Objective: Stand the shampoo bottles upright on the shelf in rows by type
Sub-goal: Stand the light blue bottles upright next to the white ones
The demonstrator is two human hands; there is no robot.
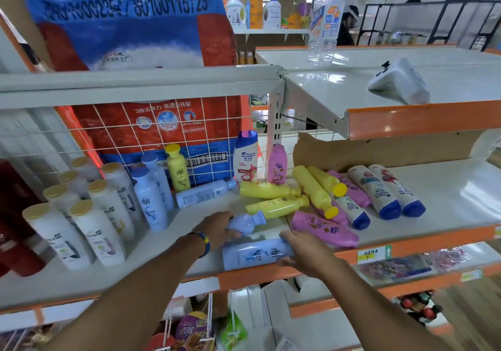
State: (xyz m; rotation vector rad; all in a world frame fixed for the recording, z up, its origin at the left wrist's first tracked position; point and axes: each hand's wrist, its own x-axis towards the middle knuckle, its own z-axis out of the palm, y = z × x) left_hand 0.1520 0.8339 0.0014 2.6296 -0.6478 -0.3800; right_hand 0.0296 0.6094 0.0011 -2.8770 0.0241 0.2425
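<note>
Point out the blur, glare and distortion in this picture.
Head view: the wide-angle lens bows the orange shelf edge; glare washes the upper shelf top; the bag print and the bottom right corner smear with motion; the left hand gripping a small blue bottle and the right hand gripping a large blue bottle are fairly sharp.

PANTENE on white bottles (pixel 100 237), 80100115723 on bag (pixel 122 20)

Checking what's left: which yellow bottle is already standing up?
The yellow bottle against the wire grid, beside the upright blue bottles; other yellows lie flat.
</note>
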